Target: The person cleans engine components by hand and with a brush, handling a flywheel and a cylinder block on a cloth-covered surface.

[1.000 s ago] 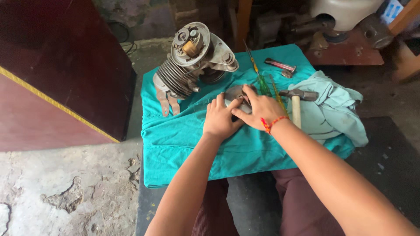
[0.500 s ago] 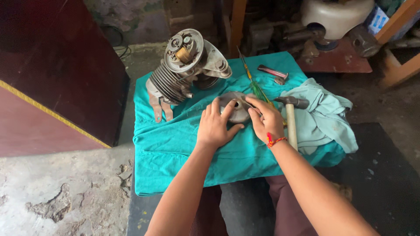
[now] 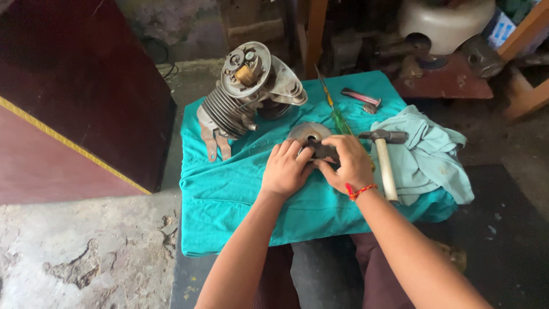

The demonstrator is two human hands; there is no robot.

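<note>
Two hands are working over one round metal disc, which is lying flat on the teal cloth covering the desk, near the cloth's middle, just in front of the engine. The left hand is resting palm down with fingers spread, their tips touching the disc's near edge. The right hand, wearing one red thread at the wrist, is curling its fingers toward the thumb and pinching one small dark part sitting at the disc's near rim; how tight that grip is cannot be told. The disc's face is pointing up, a dark hole showing at its centre; being round, it is showing no long axis. One engine is lying on its side at the cloth's far left, its finned cylinder pointing toward the near left and its round cover facing up and away. One hammer is lying just right of the right hand, its head away from the person and its pale handle running toward them. One green-handled screwdriver is lying beyond the disc, its long axis running away and slightly left. One pink-handled tool is lying near the far edge. One pale rag is bunching up at the cloth's right end.
</note>
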